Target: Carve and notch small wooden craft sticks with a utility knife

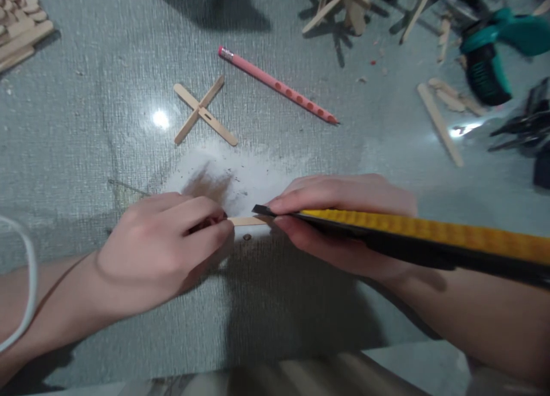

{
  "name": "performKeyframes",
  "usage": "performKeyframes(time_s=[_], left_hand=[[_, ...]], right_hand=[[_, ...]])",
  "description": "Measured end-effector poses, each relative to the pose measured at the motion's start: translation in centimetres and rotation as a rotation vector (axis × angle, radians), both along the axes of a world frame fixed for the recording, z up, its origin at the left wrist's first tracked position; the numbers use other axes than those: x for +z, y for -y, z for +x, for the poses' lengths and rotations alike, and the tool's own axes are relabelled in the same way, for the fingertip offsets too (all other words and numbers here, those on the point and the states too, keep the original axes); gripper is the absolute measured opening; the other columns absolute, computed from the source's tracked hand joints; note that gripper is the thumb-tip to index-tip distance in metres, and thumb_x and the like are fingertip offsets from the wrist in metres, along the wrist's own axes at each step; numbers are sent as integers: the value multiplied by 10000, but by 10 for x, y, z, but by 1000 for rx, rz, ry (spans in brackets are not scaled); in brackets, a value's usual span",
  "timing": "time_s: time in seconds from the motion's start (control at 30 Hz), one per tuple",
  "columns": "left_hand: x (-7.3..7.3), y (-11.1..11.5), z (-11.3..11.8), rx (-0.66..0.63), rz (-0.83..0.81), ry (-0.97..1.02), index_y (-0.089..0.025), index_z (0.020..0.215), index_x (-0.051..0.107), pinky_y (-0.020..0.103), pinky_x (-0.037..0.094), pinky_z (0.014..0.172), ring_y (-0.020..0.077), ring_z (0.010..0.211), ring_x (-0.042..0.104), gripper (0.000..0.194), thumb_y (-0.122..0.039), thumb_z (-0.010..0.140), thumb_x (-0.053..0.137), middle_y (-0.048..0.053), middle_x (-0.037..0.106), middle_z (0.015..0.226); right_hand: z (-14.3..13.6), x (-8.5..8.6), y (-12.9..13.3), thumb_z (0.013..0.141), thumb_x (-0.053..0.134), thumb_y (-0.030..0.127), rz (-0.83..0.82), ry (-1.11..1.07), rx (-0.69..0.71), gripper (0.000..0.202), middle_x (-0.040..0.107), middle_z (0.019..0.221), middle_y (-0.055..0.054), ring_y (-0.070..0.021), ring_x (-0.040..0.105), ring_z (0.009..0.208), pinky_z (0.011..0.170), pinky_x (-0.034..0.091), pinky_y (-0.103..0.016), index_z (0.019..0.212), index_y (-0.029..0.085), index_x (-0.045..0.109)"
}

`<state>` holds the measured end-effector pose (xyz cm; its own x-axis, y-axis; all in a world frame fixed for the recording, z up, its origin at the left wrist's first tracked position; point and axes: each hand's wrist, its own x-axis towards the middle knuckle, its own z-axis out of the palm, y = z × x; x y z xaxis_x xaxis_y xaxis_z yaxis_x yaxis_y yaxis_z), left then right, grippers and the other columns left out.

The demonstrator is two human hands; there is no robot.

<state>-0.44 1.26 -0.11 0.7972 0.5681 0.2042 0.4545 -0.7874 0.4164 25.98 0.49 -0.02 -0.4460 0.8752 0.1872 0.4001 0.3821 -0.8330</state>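
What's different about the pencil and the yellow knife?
The pencil is pink with darker spots along it, while the knife is yellow and black.
The pencil lies on the table, but the knife is held in the right hand.
The pencil shows from end to end, whereas the knife runs out of the picture on the right.
Both are long and narrow.
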Motion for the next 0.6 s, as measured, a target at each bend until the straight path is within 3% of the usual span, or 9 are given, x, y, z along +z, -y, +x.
performKeyframes(time_s=[0.13, 0.27, 0.4, 0.6], left_hand=[[2, -1, 1, -2, 73, -32, -191, 1031, 719, 378, 497, 595, 221, 780, 685, 80, -219, 971, 674, 40, 764, 974], [5, 1, 3, -30, 101, -77, -167, 1067, 720, 405, 520, 612, 238, 810, 701, 184, -178, 1038, 538, 51, 774, 1011], [10, 7, 6, -9, 83, -88, -143, 963, 725, 357, 525, 560, 199, 694, 678, 270, -144, 1061, 474, 66, 766, 907], [9, 11, 8, 22, 11, -73, -142, 823, 693, 344, 424, 407, 149, 474, 567, 416, -139, 1077, 364, 74, 753, 822]], right_hand=[[-1, 0, -1, 918, 698, 132, -5, -27, 3, 121, 810, 844, 0, -152, 778, 725, 656, 619, -250, 934, 240, 751], [-2, -2, -1, 916, 722, 160, -13, -61, -17, 70, 809, 845, -11, -162, 781, 737, 665, 626, -261, 928, 222, 752], [-3, -3, 0, 897, 729, 130, -18, -92, -7, 102, 801, 823, -6, -155, 780, 731, 665, 620, -241, 930, 223, 756], [-5, -1, 0, 900, 684, 94, -22, -69, -19, 185, 816, 859, -7, -158, 789, 747, 688, 645, -258, 933, 263, 754]])
